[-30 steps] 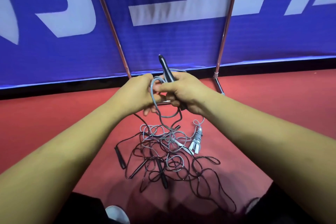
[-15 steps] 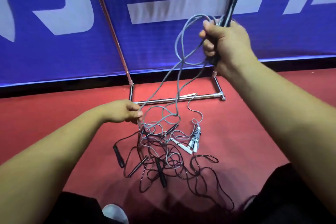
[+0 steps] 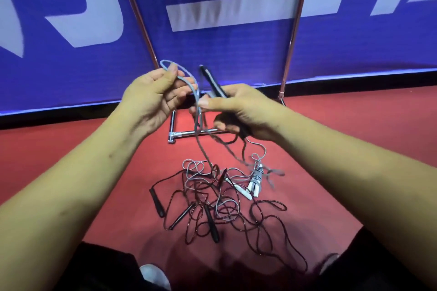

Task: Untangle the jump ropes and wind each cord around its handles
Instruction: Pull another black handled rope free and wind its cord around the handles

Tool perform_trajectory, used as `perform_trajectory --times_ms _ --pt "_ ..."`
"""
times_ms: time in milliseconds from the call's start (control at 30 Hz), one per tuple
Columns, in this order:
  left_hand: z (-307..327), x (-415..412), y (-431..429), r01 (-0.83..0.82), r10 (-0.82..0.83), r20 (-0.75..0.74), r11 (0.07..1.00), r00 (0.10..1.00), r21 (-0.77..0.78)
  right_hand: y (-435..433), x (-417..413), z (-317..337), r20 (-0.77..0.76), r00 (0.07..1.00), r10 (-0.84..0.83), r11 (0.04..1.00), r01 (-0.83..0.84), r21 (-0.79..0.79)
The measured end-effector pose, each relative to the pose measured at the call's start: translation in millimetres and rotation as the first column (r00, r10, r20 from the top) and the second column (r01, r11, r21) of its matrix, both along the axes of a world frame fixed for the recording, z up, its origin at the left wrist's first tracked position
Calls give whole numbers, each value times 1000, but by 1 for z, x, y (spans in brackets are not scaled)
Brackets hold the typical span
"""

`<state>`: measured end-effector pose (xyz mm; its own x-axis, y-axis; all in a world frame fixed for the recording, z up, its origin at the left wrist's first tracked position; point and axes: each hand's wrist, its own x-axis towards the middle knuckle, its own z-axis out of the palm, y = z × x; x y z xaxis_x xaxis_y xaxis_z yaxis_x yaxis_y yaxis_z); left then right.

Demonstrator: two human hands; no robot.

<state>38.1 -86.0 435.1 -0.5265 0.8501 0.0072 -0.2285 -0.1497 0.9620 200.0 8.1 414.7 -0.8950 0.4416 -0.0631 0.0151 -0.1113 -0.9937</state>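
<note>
Progress early, my read. Left hand (image 3: 153,99) pinches loop of grey cord (image 3: 189,82) up high. Right hand (image 3: 241,111) wrapped round black handle (image 3: 212,82), thumb pressing same cord. Cord drops from hands into tangle (image 3: 212,196) on red floor (image 3: 94,149). I see loose handles (image 3: 157,203) there, nothing wound. White-handled rope (image 3: 256,179) beside tangle looks bundled, can't confirm. Most work left.

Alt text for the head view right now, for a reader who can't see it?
A person's right hand holds a black handle and pinches a grey cord, while the left hand holds up a loop of that cord. Below, on the red floor, black and grey ropes lie tangled before a blue banner.
</note>
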Motion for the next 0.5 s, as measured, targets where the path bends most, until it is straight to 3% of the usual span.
perform_trajectory --times_ms 100,267,333,400,500 --pt "-4 0 -1 -6 6 62 1000 998 10 -11 -6 -9 9 996 87 996 -87 -28" --pt "-8 -7 -3 -34 35 28 999 999 -22 -7 -9 -3 -55 997 -53 992 46 -116" --pt "-13 -5 -5 82 -86 -47 993 995 -81 1 -9 7 -144 980 -135 971 102 -218" --pt "-25 1 -8 303 -317 -94 943 944 -141 8 -7 18 -220 959 -177 943 101 -316" --pt "-49 13 -11 507 -617 -293 777 730 -374 16 -3 31 -277 942 -187 916 64 -397"
